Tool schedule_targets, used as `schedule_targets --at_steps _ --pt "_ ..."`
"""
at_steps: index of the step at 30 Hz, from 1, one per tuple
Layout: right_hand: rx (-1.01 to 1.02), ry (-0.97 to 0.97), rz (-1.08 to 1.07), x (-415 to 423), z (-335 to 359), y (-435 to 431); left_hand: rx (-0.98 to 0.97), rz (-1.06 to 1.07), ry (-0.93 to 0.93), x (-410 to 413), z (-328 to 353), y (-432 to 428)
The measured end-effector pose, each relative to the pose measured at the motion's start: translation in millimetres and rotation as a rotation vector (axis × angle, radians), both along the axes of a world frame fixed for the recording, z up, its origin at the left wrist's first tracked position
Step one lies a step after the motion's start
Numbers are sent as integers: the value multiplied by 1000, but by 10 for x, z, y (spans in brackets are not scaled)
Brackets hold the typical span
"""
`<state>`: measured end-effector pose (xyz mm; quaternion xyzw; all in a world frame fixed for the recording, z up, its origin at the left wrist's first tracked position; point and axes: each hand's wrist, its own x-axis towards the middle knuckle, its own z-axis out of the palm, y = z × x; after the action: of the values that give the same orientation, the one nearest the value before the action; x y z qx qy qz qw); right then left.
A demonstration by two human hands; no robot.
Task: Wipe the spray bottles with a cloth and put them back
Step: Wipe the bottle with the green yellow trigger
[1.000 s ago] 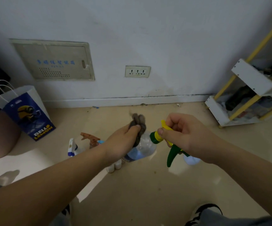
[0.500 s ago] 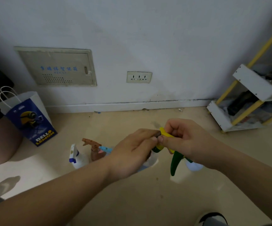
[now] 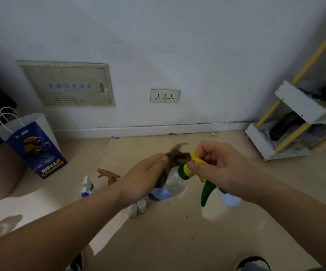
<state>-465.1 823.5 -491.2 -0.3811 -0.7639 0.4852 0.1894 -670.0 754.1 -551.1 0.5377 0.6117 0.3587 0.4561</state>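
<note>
Left hand (image 3: 144, 177), gripping a crumpled grey cloth (image 3: 175, 158), is drawn back along the clear plastic spray bottle (image 3: 173, 184) held by right hand (image 3: 220, 169).

paper bag (image 3: 33, 145) left, shelf rack (image 3: 299, 122) right, spray bottles (image 3: 99, 181) between

Dim room, soft grey light on the wall (image 3: 197, 45), pale shiny patches on the floor (image 3: 177, 241), dark shadow at the left edge, the cloth (image 3: 176, 154) smeared by blur, the shelf (image 3: 303, 102) leaning and bent near the right edge.
</note>
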Motion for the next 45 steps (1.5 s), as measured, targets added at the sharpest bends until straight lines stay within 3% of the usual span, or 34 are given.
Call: schedule_targets --at_steps 3,10,12,16,18,22,28,31,35,40,43,45 --pt "33 -2 38 40 65 -21 -271 199 -85 -20 -33 21" --pt "175 5 128 155 168 -174 -467 371 -223 -74 -60 53" --pt "189 -3 153 178 190 -195 -408 364 -190 -14 -79 37" --pt "204 -25 156 168 177 -228 35 166 -7 169 79 -17" --pt "194 -46 154 134 148 -242 148 10 36 260 215 -46" --pt "142 -78 174 69 83 -241 45 -235 24 172 267 8" --pt "119 -85 225 13 62 -216 -367 -133 110 -52 60 61" --pt "93 -77 246 19 91 -206 -303 -179 -51 75 201 73" --pt "62 -46 235 18 98 -197 -151 -236 -48 97 313 105" --pt "-44 45 93 76 99 -75 -505 102 -105 -140 -14 7" --pt "-135 79 -26 139 70 26 -666 300 -318 -138 -43 -21" --pt "-198 97 -131 159 37 67 -642 371 -477 -115 2 -45"
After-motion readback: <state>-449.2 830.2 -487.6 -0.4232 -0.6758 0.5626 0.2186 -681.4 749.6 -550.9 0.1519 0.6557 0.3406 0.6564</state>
